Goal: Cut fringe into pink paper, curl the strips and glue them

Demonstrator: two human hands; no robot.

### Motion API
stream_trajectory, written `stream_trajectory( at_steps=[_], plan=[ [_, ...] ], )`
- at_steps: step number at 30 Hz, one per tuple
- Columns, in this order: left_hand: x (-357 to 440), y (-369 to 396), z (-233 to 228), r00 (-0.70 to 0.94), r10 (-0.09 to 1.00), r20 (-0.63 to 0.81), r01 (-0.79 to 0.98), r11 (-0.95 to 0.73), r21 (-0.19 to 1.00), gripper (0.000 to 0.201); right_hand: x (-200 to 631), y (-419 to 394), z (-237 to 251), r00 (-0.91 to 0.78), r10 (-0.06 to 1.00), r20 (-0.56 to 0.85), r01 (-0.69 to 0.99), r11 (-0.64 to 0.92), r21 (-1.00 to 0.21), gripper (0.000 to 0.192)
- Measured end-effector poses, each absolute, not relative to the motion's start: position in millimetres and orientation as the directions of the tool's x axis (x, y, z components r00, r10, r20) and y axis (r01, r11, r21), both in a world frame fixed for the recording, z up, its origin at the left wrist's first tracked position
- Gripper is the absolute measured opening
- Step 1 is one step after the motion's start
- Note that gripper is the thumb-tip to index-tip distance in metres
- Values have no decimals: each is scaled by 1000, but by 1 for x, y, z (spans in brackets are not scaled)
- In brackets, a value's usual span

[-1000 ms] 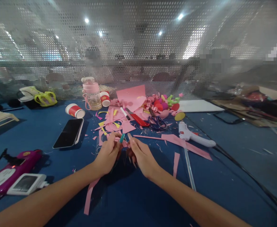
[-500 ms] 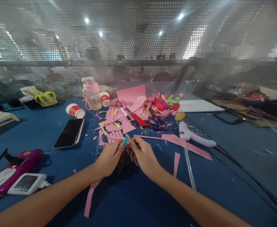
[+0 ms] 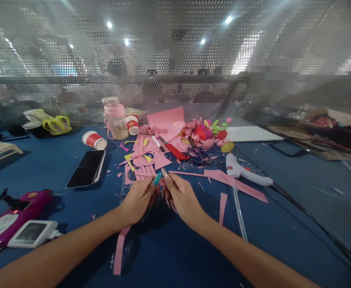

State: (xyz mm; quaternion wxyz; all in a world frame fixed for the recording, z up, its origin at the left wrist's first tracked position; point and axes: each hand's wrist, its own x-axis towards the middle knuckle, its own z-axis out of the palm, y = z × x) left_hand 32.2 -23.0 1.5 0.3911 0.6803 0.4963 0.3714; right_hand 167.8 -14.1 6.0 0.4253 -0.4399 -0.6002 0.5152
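From the head camera I see both of my hands meeting low in the middle, over the blue table (image 3: 58, 168). My left hand (image 3: 138, 197) is curled, its thumb and forefinger pressed together on something small and pink; the forefinger ends in a teal nail. My right hand (image 3: 181, 196) is curled too, fingertips pinched against the same small pink piece (image 3: 160, 182), which sits right between the two hands, just above the table. I cannot tell its exact shape, since the fingers cover most of it.

Just beyond my hands lies a heap of pink paper scraps (image 3: 145, 158), with a few yellow slivers among them. A long pink strip (image 3: 235, 184) runs off to the right, touching the white glue gun (image 3: 244, 172). Another pink strip (image 3: 119, 250) lies beneath my left forearm. To the left of the scraps a black phone (image 3: 86, 169) rests face up, and a red paper cup (image 3: 94, 140) lies on its side behind it. Further back stand a pink bottle (image 3: 115, 119), a red craft knife (image 3: 175, 151) and scissors (image 3: 198, 155). Near the left edge sits a purple device (image 3: 13, 216)
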Motion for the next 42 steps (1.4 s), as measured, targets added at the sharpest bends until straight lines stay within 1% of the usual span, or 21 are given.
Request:
stream_trajectory(
  at_steps=[4,7,9,12,17,22,24,27,29,31,33,37,42],
  plan=[
    [33,-24,4,221,967,128,389,-207,897,35,166,-14,6,-249,969,2,57,17,-998,38],
    [32,-23,3,220,964,152,429,-235,872,34,167,-14,7,-249,969,2,52,15,-999,38],
    [30,-21,2,236,957,167,459,-261,849,33,170,-14,7,-259,965,37,83,60,-995,39],
    [29,-21,0,271,946,176,465,-289,837,35,172,-14,7,-288,952,105,175,160,-971,39],
    [30,-22,0,234,961,145,377,-227,898,41,173,-14,8,-365,918,153,300,272,-914,37],
    [30,-21,0,215,964,155,322,-220,921,36,177,-12,15,-461,863,207,353,392,-849,32],
    [29,-21,0,228,959,166,351,-240,905,30,179,-12,18,-493,839,233,384,450,-806,31],
    [25,-20,1,256,940,227,454,-324,830,22,182,-13,21,-539,809,235,432,505,-747,32],
    [24,-20,2,273,924,270,510,-376,774,20,182,-14,21,-562,797,220,445,516,-732,34],
    [23,-21,3,278,916,289,534,-398,746,19,182,-14,21,-574,789,219,439,522,-731,34],
    [23,-21,4,271,920,282,529,-388,755,21,182,-14,22,-573,784,240,421,533,-734,33],
    [25,-23,4,246,943,224,486,-320,813,29,183,-12,24,-562,778,282,382,546,-746,33],
    [25,-22,4,232,949,213,496,-304,813,33,184,-11,23,-536,805,254,357,489,-796,32]
  ],
)
